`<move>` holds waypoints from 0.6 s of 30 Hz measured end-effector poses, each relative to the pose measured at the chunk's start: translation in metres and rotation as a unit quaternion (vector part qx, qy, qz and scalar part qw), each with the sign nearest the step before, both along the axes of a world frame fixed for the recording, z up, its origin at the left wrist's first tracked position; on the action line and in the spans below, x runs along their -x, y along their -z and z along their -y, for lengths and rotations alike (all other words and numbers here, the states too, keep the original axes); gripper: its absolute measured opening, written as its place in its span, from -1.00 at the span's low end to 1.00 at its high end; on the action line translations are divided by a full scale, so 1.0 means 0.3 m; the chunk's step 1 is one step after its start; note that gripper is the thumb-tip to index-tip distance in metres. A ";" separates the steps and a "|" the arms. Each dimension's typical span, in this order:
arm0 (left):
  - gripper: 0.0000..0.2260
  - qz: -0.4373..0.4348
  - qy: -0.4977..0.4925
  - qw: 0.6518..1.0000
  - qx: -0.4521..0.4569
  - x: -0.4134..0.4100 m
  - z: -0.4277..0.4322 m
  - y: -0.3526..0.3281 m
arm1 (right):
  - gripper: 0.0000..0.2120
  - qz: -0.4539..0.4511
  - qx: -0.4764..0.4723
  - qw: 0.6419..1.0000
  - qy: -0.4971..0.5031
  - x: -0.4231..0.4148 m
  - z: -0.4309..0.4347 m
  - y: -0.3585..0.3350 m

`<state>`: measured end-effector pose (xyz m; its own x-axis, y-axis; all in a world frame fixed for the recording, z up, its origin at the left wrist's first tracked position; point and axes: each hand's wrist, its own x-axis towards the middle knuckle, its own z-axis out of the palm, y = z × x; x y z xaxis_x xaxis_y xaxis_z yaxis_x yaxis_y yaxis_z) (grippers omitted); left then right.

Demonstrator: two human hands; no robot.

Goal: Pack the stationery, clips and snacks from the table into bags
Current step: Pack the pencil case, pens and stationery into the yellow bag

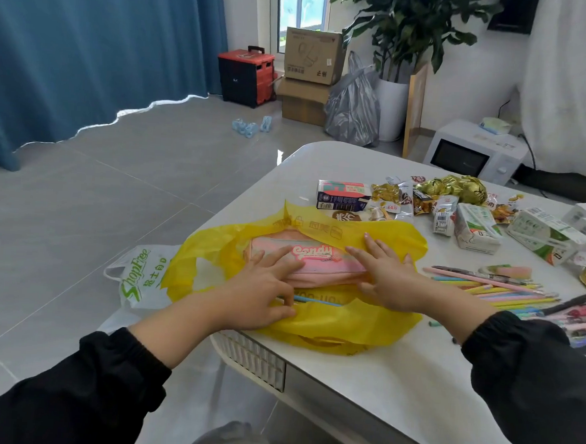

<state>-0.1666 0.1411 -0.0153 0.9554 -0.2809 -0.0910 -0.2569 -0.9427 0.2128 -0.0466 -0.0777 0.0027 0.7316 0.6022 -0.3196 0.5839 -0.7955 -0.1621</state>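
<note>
Pressing pink pencil case (pixel 320 261) flat inside yellow bag (pixel 374 324). Left hand (pixel 263 285), right hand (pixel 389 279) both spread wide, gripping nothing.

Risk: table (pixel 378 381) edge just under bag's near side, so slick film may slide off under push. Blue pen (pixel 314 301) at bag mouth may slip out.

Case: soft, pastel-striped, "Candy" label. Loose pens (pixel 507 290) right of bag, snacks (pixel 440 200) beyond bag.

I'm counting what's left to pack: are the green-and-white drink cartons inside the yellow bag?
No, the green-and-white drink cartons lie on the table to the right of the yellow bag, apart from it.
</note>
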 end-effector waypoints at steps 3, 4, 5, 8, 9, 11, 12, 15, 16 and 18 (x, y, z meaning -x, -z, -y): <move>-0.79 0.041 0.039 0.997 0.059 0.013 0.010 -0.004 | -0.25 -0.044 -0.021 0.999 0.001 0.031 -0.003 -0.002; -0.76 0.051 0.053 0.995 0.071 0.016 0.013 -0.006 | -0.20 -0.059 -0.024 0.998 0.000 0.037 -0.001 -0.007; -0.73 0.057 0.064 0.993 0.078 0.017 0.015 -0.007 | -0.16 -0.071 -0.028 0.997 -0.001 0.039 0.001 -0.013; -0.75 0.059 0.054 0.990 0.113 0.021 0.036 -0.022 | -0.07 -0.098 -0.038 0.994 -0.010 0.046 0.009 -0.030; -0.78 0.049 0.030 0.991 0.122 0.022 0.048 -0.029 | -0.04 -0.098 -0.033 0.994 -0.018 0.051 0.011 -0.030; -0.81 0.036 -0.009 0.994 0.106 0.017 0.069 -0.031 | 0.06 -0.076 -0.004 0.996 -0.039 0.063 0.014 -0.017; -0.81 0.031 -0.016 0.995 0.093 0.014 0.076 -0.028 | 0.10 -0.057 0.017 0.997 -0.049 0.069 0.015 -0.005; -0.82 -0.034 0.004 0.998 0.058 0.026 0.103 -0.037 | 0.17 0.008 0.071 0.995 -0.073 0.081 0.024 0.037; -0.82 -0.060 0.023 0.997 0.045 0.030 0.106 -0.036 | 0.16 0.021 0.078 0.994 -0.078 0.084 0.028 0.046; -0.79 -0.079 0.046 0.995 0.030 0.042 0.107 -0.043 | 0.15 0.016 0.071 0.994 -0.080 0.084 0.035 0.047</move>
